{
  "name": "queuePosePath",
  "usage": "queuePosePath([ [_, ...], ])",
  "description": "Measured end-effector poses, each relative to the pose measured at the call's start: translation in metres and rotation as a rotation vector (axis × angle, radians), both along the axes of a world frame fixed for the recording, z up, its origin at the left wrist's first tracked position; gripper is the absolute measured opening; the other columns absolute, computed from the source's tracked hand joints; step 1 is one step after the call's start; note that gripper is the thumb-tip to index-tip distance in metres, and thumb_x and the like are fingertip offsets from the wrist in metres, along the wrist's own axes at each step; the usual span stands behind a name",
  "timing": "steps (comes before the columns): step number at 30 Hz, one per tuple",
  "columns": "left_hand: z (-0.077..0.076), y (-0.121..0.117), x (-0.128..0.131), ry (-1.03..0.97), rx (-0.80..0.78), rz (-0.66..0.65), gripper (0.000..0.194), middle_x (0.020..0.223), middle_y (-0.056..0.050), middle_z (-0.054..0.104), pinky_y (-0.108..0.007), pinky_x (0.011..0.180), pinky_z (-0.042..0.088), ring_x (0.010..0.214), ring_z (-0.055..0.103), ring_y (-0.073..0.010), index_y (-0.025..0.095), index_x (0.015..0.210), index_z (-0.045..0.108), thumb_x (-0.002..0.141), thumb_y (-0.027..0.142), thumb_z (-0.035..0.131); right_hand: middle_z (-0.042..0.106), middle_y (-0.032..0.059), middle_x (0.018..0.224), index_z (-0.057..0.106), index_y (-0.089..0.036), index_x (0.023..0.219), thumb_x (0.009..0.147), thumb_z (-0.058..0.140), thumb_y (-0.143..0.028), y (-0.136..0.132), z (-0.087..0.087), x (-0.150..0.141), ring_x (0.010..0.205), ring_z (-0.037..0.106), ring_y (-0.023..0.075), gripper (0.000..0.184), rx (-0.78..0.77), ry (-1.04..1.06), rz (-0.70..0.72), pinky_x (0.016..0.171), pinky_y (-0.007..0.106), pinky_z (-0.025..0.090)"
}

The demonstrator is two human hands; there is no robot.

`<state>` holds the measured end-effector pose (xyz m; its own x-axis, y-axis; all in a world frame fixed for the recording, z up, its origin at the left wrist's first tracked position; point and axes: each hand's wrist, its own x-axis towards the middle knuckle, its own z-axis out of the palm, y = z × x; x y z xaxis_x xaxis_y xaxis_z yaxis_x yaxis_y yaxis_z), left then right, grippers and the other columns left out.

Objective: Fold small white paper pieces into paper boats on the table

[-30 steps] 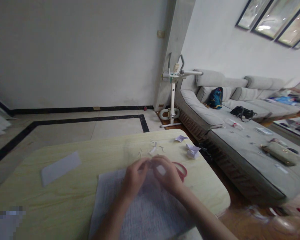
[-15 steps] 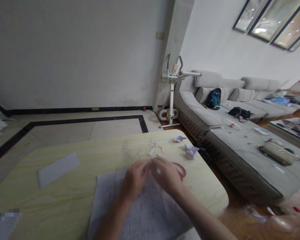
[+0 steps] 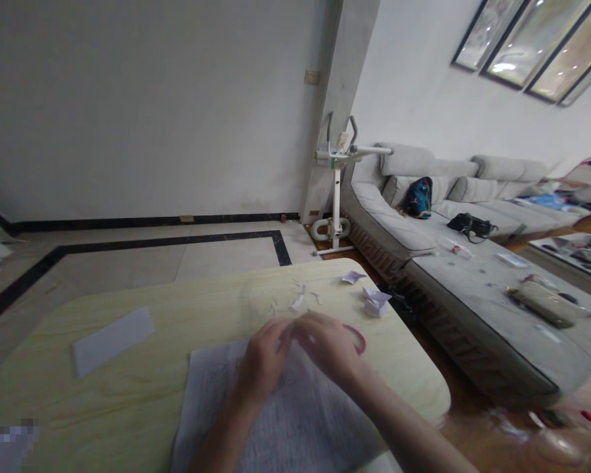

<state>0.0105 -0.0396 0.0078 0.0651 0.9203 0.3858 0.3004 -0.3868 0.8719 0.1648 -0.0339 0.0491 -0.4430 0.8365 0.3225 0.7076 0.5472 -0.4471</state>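
Note:
My left hand (image 3: 264,355) and my right hand (image 3: 326,345) meet fingertip to fingertip over a large sheet of written paper (image 3: 276,407) on the pale wooden table (image 3: 128,401). Both hands are closed in a pinch on a small white piece of paper, mostly hidden by the fingers. Red-handled scissors (image 3: 357,337) lie just right of my right hand. Small paper scraps (image 3: 298,300) are scattered beyond my fingers.
A blank white slip (image 3: 112,339) lies at the table's left. Two small folded paper pieces (image 3: 374,301) sit near the far right edge. A grey sofa (image 3: 473,276) with bags stands to the right, and a white stand (image 3: 335,197) by the pillar. A person is at the far right.
The white paper piece showed between my fingers a second ago; now my hands have closed over it. The view has drifted slightly.

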Motion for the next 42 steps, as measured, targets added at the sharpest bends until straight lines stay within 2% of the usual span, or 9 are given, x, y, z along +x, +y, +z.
queuePosePath([
  [8, -0.002, -0.001, 0.000, 0.000, -0.148, 0.013, 0.025, 0.095, -0.005, 0.071, -0.027, 0.073, 0.050, 0.079, 0.065, -0.0192, 0.022, 0.104, 0.067, 0.082, 0.030, 0.057, 0.062, 0.0021, 0.075, 0.062, -0.020, 0.074, 0.077, 0.056, -0.004, -0.001, 0.002, 0.000, 0.069, 0.056, 0.0147, 0.017, 0.011, 0.077, -0.036, 0.063, 0.023, 0.042],
  [14, -0.003, 0.002, -0.001, -0.106, -0.229, 0.020, 0.020, 0.083, -0.003, 0.071, -0.025, 0.067, 0.050, 0.073, 0.065, -0.0178, 0.020, 0.093, 0.068, 0.079, 0.030, 0.059, 0.066, 0.0052, 0.091, 0.062, -0.021, 0.100, 0.078, 0.058, -0.010, -0.001, -0.014, -0.004, 0.081, 0.061, 0.0182, 0.025, -0.074, 0.221, -0.092, 0.072, 0.028, 0.046],
  [18, -0.002, 0.002, 0.001, -0.186, -0.331, -0.001, 0.022, 0.076, -0.002, 0.069, -0.022, 0.056, 0.047, 0.063, 0.062, -0.0153, 0.017, 0.092, 0.067, 0.079, 0.033, 0.058, 0.066, 0.0044, 0.087, 0.063, -0.020, 0.094, 0.080, 0.058, -0.013, -0.001, -0.019, -0.006, 0.080, 0.061, 0.0178, 0.016, -0.103, 0.264, -0.088, 0.073, 0.028, 0.046],
  [25, 0.001, 0.001, 0.001, -0.261, -0.391, -0.084, 0.023, 0.067, -0.001, 0.065, -0.021, 0.052, 0.045, 0.056, 0.059, -0.0125, 0.015, 0.087, 0.066, 0.081, 0.035, 0.056, 0.066, 0.0034, 0.082, 0.064, -0.019, 0.087, 0.080, 0.059, -0.015, -0.007, -0.009, -0.007, 0.076, 0.061, 0.0168, 0.010, -0.131, 0.266, -0.115, 0.068, 0.027, 0.046],
  [29, 0.002, 0.002, -0.001, -0.327, -0.437, -0.108, 0.028, 0.067, -0.002, 0.065, -0.021, 0.052, 0.045, 0.057, 0.058, -0.0127, 0.012, 0.090, 0.066, 0.081, 0.038, 0.056, 0.067, 0.0049, 0.093, 0.060, -0.020, 0.108, 0.081, 0.060, -0.021, -0.016, -0.009, -0.003, 0.083, 0.063, 0.0173, 0.027, -0.157, 0.326, -0.094, 0.073, 0.028, 0.049],
  [32, 0.000, 0.003, -0.002, -0.361, -0.462, -0.168, 0.031, 0.066, -0.001, 0.064, -0.022, 0.052, 0.045, 0.057, 0.057, -0.0128, 0.012, 0.095, 0.066, 0.082, 0.038, 0.056, 0.065, 0.0070, 0.104, 0.055, -0.021, 0.118, 0.080, 0.063, -0.022, -0.020, -0.010, 0.003, 0.092, 0.063, 0.0193, 0.040, -0.119, 0.332, -0.099, 0.079, 0.031, 0.050],
  [35, -0.003, 0.003, -0.002, -0.352, -0.472, -0.208, 0.031, 0.072, -0.003, 0.066, -0.022, 0.053, 0.046, 0.060, 0.058, -0.0139, 0.013, 0.097, 0.067, 0.082, 0.039, 0.057, 0.060, 0.0082, 0.118, 0.052, -0.023, 0.123, 0.076, 0.069, -0.024, -0.024, -0.004, 0.007, 0.106, 0.058, 0.0213, 0.050, -0.057, 0.287, -0.011, 0.088, 0.032, 0.048],
  [38, -0.003, 0.002, 0.000, -0.304, -0.466, -0.250, 0.035, 0.074, -0.004, 0.067, -0.023, 0.056, 0.046, 0.064, 0.060, -0.0157, 0.013, 0.100, 0.068, 0.082, 0.041, 0.057, 0.063, 0.0046, 0.110, 0.057, -0.025, 0.117, 0.077, 0.067, -0.020, -0.027, 0.003, 0.011, 0.101, 0.060, 0.0186, 0.041, -0.047, 0.228, 0.073, 0.086, 0.029, 0.048],
  [42, 0.002, -0.002, 0.001, -0.250, -0.482, -0.315, 0.038, 0.062, -0.002, 0.064, -0.025, 0.055, 0.046, 0.056, 0.058, -0.0150, 0.013, 0.102, 0.069, 0.084, 0.042, 0.052, 0.067, 0.0044, 0.102, 0.061, -0.023, 0.108, 0.078, 0.067, -0.021, -0.028, -0.002, 0.021, 0.093, 0.063, 0.0188, 0.030, 0.004, 0.215, 0.031, 0.082, 0.029, 0.048],
])
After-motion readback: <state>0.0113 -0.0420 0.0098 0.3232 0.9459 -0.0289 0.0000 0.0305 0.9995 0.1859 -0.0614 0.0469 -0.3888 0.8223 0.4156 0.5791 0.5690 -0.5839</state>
